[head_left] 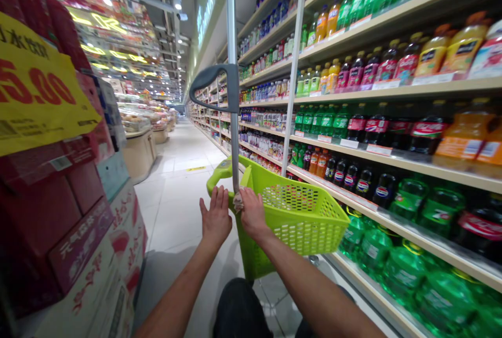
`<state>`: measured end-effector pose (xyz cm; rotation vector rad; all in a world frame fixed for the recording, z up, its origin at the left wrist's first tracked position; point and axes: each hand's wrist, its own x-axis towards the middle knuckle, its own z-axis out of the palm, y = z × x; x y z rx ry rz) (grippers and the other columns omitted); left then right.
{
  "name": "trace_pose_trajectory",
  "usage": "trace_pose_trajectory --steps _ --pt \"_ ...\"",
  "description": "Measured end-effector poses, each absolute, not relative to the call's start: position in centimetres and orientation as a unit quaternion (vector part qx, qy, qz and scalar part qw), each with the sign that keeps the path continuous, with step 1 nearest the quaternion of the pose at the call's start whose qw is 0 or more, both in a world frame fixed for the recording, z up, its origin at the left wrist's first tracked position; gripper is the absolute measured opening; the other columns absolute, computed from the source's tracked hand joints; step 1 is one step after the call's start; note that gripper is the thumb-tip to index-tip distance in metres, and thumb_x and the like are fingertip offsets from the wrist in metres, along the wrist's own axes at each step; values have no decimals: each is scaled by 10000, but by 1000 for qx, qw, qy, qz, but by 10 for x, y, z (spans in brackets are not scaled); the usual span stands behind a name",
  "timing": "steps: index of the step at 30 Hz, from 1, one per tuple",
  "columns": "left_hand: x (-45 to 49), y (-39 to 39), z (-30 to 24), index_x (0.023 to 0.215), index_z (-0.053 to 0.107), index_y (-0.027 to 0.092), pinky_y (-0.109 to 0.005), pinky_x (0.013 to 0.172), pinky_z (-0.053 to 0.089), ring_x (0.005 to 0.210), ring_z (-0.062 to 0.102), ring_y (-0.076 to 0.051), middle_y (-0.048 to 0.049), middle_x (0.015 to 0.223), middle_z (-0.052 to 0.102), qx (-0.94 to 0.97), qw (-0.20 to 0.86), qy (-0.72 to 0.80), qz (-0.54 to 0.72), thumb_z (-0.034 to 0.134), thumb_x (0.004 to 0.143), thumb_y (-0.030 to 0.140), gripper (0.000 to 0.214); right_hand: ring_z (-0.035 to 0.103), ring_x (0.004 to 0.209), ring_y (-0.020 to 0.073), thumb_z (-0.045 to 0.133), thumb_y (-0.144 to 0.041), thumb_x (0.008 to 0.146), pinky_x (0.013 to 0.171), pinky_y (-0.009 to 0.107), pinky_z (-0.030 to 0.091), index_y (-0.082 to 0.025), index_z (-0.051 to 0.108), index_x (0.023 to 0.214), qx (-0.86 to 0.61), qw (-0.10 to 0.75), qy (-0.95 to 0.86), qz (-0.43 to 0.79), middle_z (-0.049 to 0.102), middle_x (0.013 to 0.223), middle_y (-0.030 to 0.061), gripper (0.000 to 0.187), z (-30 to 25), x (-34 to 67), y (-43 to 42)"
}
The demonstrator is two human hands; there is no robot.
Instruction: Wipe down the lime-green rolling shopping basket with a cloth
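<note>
A lime green shopping basket (301,218) on wheels stands in front of me in a supermarket aisle. Its tall metal pull handle (232,92) rises from the basket's near edge and ends in a grey grip (212,79). My right hand (251,212) is closed around the foot of the metal pole, where something pale is wrapped around it. My left hand (215,218) is beside the pole, fingers stretched out and pointing up, holding nothing. The basket looks empty.
Shelves of drink bottles (376,129) run along the right side. Stacked red and white cartons (70,233) with a yellow price sign (35,87) stand on the left. The tiled aisle floor (180,171) runs ahead towards display counters (139,144).
</note>
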<state>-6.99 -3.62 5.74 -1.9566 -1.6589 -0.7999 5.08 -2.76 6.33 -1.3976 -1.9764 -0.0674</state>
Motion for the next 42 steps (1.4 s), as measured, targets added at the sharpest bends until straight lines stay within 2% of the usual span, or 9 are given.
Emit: trace_pose_trajectory --steps 4,8,16,24,27,30,34,39,42 --pt "-73 -39 59 1326 288 114 -560 1043 25 1313 199 -225 -93 1410 271 -712 232 -594 -293 343 673 101 655 300 1265 185 341 18 729 1040 484 128 -221 419 1262 -568 300 -763 -74 383 1355 58 589 37 108 -31" --pt "-60 -41 53 1308 327 106 -538 1052 43 1311 204 -237 -115 1401 289 -718 244 -573 -312 362 681 109 628 335 1243 231 318 20 730 1015 518 148 -172 466 1230 -674 266 -685 -75 419 1323 110 555 20 158 -36" --pt "-25 -44 33 1284 382 139 -516 1057 79 1304 222 -242 -94 1376 346 -797 256 -485 -254 360 707 128 578 246 1289 178 354 31 697 1037 461 131 -237 417 1268 -556 282 -775 -107 352 1375 46 633 11 148 -40" --pt "-14 -44 32 1291 365 103 -517 1058 73 1309 205 -246 -104 1382 334 -778 239 -520 -260 376 674 145 618 299 1260 216 268 -8 760 1001 513 180 -187 421 1268 -806 214 -540 -115 367 1364 72 561 -23 313 -59" --pt "-8 -45 31 1290 365 100 -519 1057 69 1307 210 -246 -107 1381 335 -777 235 -523 -260 376 672 146 620 310 1254 211 303 -12 745 993 462 228 -182 429 1264 -801 231 -541 -110 398 1343 78 560 -18 299 -57" --pt "-8 -45 32 1294 362 117 -518 1058 58 1309 209 -242 -96 1382 336 -781 235 -516 -261 369 677 136 618 261 1281 185 340 27 694 1004 386 236 -209 432 1264 -705 236 -661 -104 375 1363 44 624 -13 264 -50" --pt "-12 -43 33 1300 355 135 -525 1054 34 1306 219 -236 -87 1382 337 -785 237 -507 -264 340 700 123 601 253 1285 157 324 43 702 1036 410 175 -268 400 1277 -694 213 -681 -94 345 1381 -4 658 -13 277 -55" --pt "-6 -46 33 1291 368 120 -493 1051 100 1306 215 -235 -90 1387 330 -778 229 -525 -258 370 686 149 606 330 1240 243 292 -33 777 986 485 243 -148 467 1231 -810 217 -537 -92 396 1339 109 500 -14 334 -67" --pt "-2 -49 33 1299 356 128 -485 1042 133 1313 190 -252 -91 1396 313 -778 233 -528 -249 402 671 167 631 344 1234 216 328 -19 745 981 406 290 -172 498 1205 -767 239 -588 -98 436 1314 81 513 -9 299 -57"
